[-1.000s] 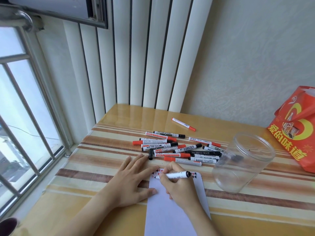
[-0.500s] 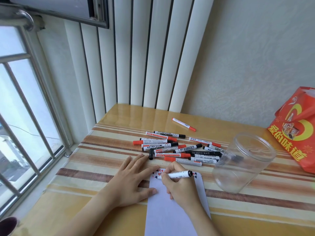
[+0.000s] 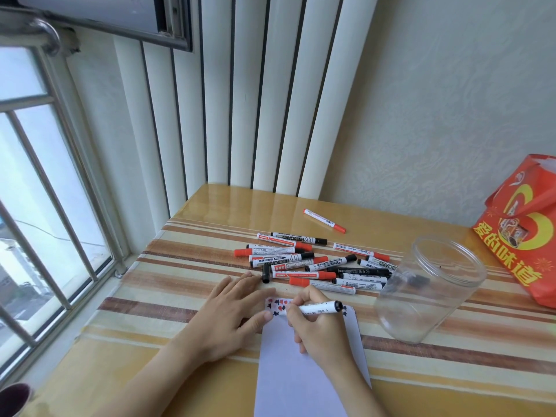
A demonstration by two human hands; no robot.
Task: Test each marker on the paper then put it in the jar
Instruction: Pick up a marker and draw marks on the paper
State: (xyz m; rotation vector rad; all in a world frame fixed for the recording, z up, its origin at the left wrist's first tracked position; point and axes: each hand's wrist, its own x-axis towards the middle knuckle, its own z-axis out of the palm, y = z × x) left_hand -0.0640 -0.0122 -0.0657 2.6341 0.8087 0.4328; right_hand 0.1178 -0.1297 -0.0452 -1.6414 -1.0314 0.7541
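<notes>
A white sheet of paper (image 3: 298, 371) lies at the table's near edge, with small red and black marks along its top. My right hand (image 3: 320, 329) grips an uncapped black-ended white marker (image 3: 320, 308), its tip on the paper's top edge. My left hand (image 3: 228, 314) lies flat with straight fingers, pressing the paper's left edge. A loose black cap (image 3: 266, 273) stands just beyond its fingertips. Several red and black markers (image 3: 307, 263) lie in a pile behind the paper. A clear plastic jar (image 3: 427, 290) stands open at the right, something dark showing through its wall.
One red marker (image 3: 324, 220) lies apart, farther back on the table. An orange printed bag (image 3: 523, 245) stands at the right edge behind the jar. A barred window (image 3: 45, 206) runs along the left. A dark cup rim (image 3: 13, 398) shows at the bottom-left corner.
My right hand has shifted the marker slightly along the paper's top edge. The left hand, jar and marker pile have stayed put.
</notes>
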